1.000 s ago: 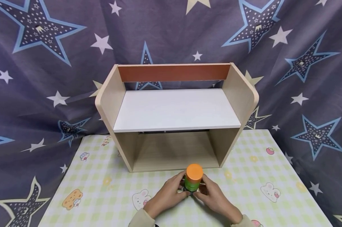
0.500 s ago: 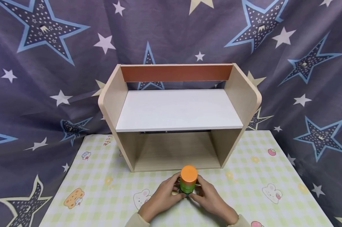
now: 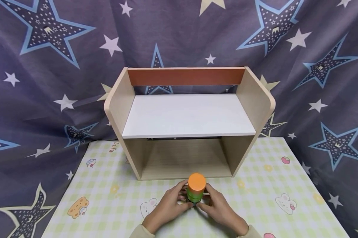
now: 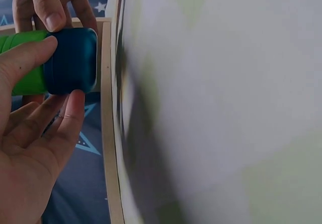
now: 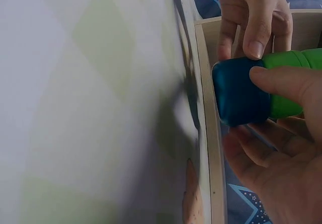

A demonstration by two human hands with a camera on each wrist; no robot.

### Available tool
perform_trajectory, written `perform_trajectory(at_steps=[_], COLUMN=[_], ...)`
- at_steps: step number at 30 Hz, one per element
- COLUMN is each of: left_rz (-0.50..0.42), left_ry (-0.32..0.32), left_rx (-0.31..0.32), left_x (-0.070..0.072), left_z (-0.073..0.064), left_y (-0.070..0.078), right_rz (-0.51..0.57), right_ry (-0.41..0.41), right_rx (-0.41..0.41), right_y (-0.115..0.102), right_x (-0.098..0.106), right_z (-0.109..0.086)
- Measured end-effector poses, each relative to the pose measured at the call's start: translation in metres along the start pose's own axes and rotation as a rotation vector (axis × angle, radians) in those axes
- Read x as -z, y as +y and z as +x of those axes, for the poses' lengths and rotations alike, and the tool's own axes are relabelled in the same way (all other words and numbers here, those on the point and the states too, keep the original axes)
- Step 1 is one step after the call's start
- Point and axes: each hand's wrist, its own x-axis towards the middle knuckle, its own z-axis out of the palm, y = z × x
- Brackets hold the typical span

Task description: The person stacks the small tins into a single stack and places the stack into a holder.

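Observation:
Both hands hold an upright bottle in front of the shelf. It has a round orange top, a ribbed green middle and a dark blue base. My left hand grips it from the left, thumb near the seam between green and blue. From the right, my right hand grips it the same way, with its thumb on the blue base in the right wrist view. Fingers of both hands curve behind and beneath the bottle's sides. The blue base hangs close over the tablecloth.
Behind the hands stands a two-level wooden shelf with a white upper board and a reddish-brown back rail. A green-and-white checked tablecloth with cartoon prints covers the table. A dark star-patterned curtain hangs behind and on both sides.
Both hands and the bottle have shifted a little to the left relative to the shelf. The grip looks the same, and the whole head view has shifted slightly.

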Motion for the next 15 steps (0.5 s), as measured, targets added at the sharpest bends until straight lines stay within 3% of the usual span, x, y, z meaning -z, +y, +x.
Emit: perform_trajectory(at_steps=[9,15], left_rz=[-0.04,-0.037], left_ry=[-0.044,-0.044], left_rx=[0.012,-0.011], left_x=[0.0033,0.0051], left_z=[0.0052,0.0084], left_y=[0.0031,0.0077], right_rz=[0.004,0.0], right_ry=[-0.004,0.016], right_rx=[-0.031,-0.004], right_y=[-0.0012,-0.0054], right_x=[0.0048,0.0101], right_z=[-0.0008,-0.0004])
